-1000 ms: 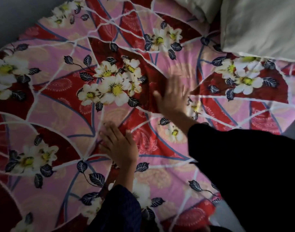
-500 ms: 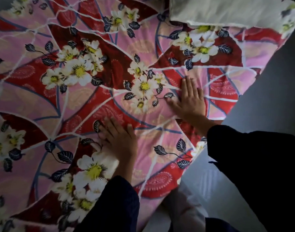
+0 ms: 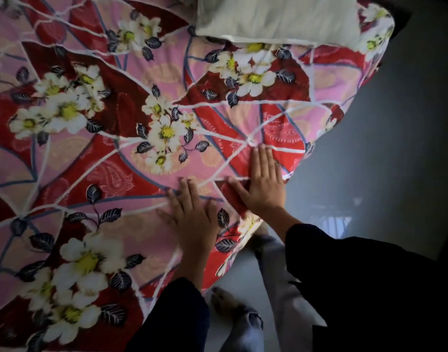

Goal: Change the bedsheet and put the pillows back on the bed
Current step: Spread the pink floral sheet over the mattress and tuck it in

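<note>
Pressing bedsheet [image 3: 131, 158] flat with left grip [image 3: 192, 219] and right grip [image 3: 262, 186], both released, fingers straight. Bedsheet apparently on; pillow [image 3: 276, 19] beyond right grip; smoothing, maybe more pillows, left.

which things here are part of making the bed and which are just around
Part of the job:
floral bedsheet
pale pillow, lying at the head end
left hand and right hand, both flat on the sheet near its edge

Just around:
grey floor
the person's bare foot
</note>
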